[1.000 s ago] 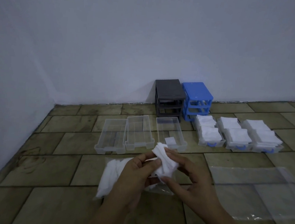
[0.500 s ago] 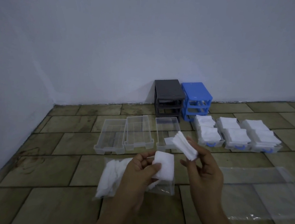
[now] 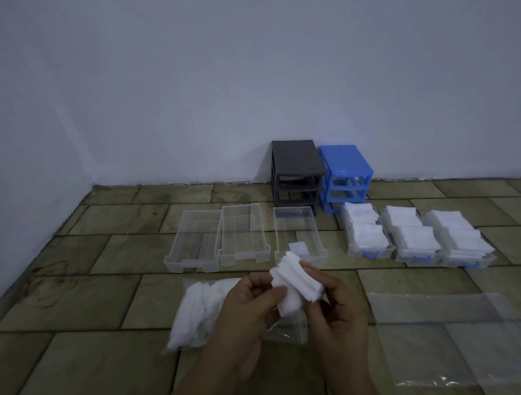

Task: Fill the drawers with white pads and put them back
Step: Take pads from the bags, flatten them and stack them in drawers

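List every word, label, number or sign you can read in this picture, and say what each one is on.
None can be read.
The gray drawer frame, the blue drawer frame, the clear drawers and the plastic bag of pads show no print.
The white pads held in both hands are blank.

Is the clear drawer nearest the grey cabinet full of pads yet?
Nearly empty. The clear drawer holds just one white pad; its bare bottom shows elsewhere.

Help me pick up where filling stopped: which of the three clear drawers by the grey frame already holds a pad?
The rightmost clear drawer, before the grey frame: one white pad lies inside; the other two show none.
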